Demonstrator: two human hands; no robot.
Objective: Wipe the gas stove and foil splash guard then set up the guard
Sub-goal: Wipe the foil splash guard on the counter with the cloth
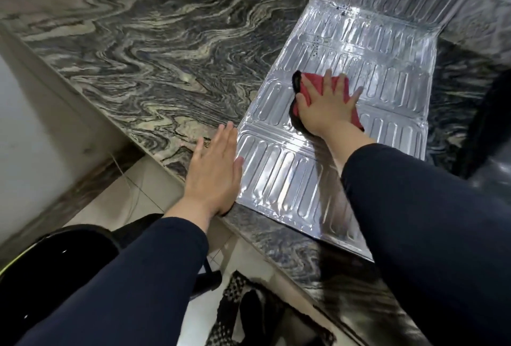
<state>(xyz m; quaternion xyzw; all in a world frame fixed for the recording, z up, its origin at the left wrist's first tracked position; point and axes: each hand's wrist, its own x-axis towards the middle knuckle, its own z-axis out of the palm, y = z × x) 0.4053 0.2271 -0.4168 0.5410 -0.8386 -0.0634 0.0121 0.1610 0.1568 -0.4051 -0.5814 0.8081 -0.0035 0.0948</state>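
Observation:
The silver foil splash guard (381, 49) lies unfolded flat on the marbled stone counter (154, 49), its far panel bent up against the wall. Dark specks dot its far part. My right hand (325, 102) presses flat on a red and black cloth (304, 85) in the middle of the guard, fingers spread. My left hand (214, 168) rests flat with fingers together on the guard's near left edge, partly on the counter. The gas stove is out of view, except perhaps a dark shape at the right edge.
The counter's front edge (171, 168) runs diagonally from upper left to lower right. Below it are pale floor tiles (130, 196), a black glossy object (63, 257) at lower left and a patterned mat (235, 307). A dark object (489, 124) stands at the right.

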